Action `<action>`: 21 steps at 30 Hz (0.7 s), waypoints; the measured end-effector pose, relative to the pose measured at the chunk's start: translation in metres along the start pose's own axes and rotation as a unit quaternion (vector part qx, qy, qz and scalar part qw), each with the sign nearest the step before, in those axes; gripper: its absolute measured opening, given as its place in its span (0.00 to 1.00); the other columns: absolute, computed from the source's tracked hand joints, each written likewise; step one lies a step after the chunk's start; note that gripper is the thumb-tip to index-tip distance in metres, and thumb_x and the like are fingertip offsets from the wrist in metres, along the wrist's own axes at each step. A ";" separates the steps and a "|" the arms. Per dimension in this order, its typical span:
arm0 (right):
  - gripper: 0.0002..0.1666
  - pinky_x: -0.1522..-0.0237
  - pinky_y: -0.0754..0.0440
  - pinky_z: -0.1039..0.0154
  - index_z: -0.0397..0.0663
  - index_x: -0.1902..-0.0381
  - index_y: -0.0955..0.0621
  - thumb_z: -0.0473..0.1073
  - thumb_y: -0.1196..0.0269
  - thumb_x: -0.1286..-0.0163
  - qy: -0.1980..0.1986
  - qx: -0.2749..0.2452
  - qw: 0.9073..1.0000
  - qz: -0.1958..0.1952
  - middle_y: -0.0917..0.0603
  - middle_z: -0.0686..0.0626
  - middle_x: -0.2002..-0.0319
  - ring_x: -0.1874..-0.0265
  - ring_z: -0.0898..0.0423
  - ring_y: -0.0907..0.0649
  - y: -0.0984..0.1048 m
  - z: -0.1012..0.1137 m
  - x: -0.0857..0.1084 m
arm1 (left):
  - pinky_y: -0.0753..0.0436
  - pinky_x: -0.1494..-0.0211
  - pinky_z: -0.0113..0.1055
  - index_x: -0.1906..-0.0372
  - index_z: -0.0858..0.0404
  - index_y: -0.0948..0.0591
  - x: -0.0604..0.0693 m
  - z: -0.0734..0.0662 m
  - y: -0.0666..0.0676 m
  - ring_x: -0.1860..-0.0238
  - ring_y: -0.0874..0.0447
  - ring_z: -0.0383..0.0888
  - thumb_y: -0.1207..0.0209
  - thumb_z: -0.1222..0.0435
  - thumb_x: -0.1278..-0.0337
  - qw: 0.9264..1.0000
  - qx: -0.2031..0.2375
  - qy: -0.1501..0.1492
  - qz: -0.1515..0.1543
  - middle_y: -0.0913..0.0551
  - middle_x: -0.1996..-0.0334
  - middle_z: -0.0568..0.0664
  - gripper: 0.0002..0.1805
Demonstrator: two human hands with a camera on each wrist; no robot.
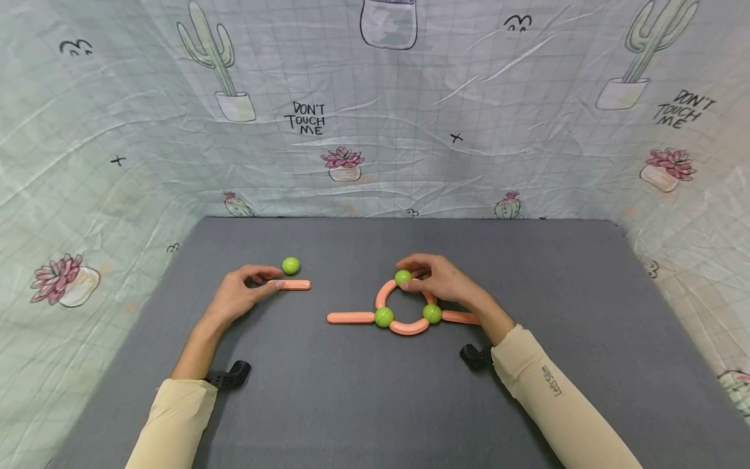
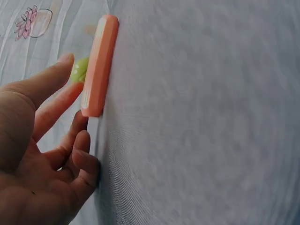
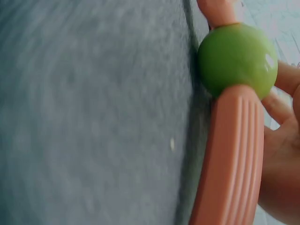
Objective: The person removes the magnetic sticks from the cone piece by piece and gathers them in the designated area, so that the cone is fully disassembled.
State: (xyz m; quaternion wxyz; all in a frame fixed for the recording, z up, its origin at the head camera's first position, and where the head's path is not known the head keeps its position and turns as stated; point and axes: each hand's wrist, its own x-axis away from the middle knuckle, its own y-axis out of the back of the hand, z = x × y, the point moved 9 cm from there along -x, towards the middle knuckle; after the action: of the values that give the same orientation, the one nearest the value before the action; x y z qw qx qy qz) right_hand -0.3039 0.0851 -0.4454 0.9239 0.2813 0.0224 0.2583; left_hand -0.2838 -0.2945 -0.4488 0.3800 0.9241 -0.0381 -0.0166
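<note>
On the grey table, a ring of curved orange pieces [image 1: 409,327] is joined by green balls, one at lower left [image 1: 383,317] and one at lower right [image 1: 432,314]. At its top, my right hand [image 1: 439,277] pinches the third green ball [image 1: 403,278] between thumb and fingers. A straight orange stick [image 1: 350,318] extends left from the ring; another [image 1: 459,317] extends right, partly behind my wrist. My left hand [image 1: 243,290] is at the near end of a loose orange stick [image 2: 100,65], thumb slightly apart from it in the left wrist view. Just beyond lies a loose green ball [image 1: 291,266].
A pale printed cloth [image 1: 398,176] rises behind and along both sides of the table [image 1: 351,404]. Black wrist cameras [image 1: 237,374] are strapped under both wrists.
</note>
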 end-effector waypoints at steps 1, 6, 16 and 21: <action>0.27 0.37 0.20 0.47 0.48 0.32 0.20 0.42 0.30 0.28 0.000 -0.002 1.000 0.001 0.17 0.44 0.36 0.40 0.46 0.17 0.001 0.000 0.000 | 0.27 0.45 0.44 0.40 0.57 0.14 0.000 -0.003 0.001 0.46 0.24 0.51 0.32 0.47 0.34 1.000 -0.002 -0.002 -0.004 0.16 0.41 0.58 0.25; 0.26 0.39 0.18 0.48 0.44 0.33 0.20 0.42 0.31 0.27 0.005 0.006 1.000 -0.015 0.16 0.42 0.39 0.41 0.44 0.17 0.008 0.005 0.003 | 0.28 0.46 0.43 0.42 0.57 0.14 0.002 -0.020 0.004 0.46 0.24 0.51 0.30 0.49 0.35 0.999 -0.001 -0.013 -0.036 0.17 0.44 0.58 0.23; 0.22 0.40 0.18 0.48 0.44 0.38 0.17 0.45 0.31 0.26 0.045 0.013 0.997 -0.059 0.14 0.41 0.42 0.46 0.48 0.16 0.019 0.023 0.011 | 0.19 0.52 0.27 0.44 0.59 0.13 0.010 -0.073 -0.015 0.47 0.20 0.51 0.30 0.53 0.35 0.997 0.049 -0.058 -0.022 0.16 0.47 0.56 0.20; 0.19 0.44 0.17 0.50 0.45 0.42 0.15 0.44 0.31 0.27 0.060 0.008 0.997 -0.055 0.11 0.46 0.48 0.51 0.52 0.15 0.015 0.033 0.017 | 0.16 0.53 0.29 0.46 0.62 0.12 0.012 -0.095 -0.033 0.51 0.19 0.46 0.28 0.59 0.36 0.993 0.085 -0.084 0.015 0.16 0.52 0.59 0.17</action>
State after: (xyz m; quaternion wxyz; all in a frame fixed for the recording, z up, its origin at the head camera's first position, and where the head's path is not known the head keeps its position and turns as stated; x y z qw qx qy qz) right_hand -0.2898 0.0876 -0.4079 0.9315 0.2708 0.0957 0.2233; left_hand -0.2639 -0.2061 -0.4045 0.2961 0.9476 -0.0844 -0.0851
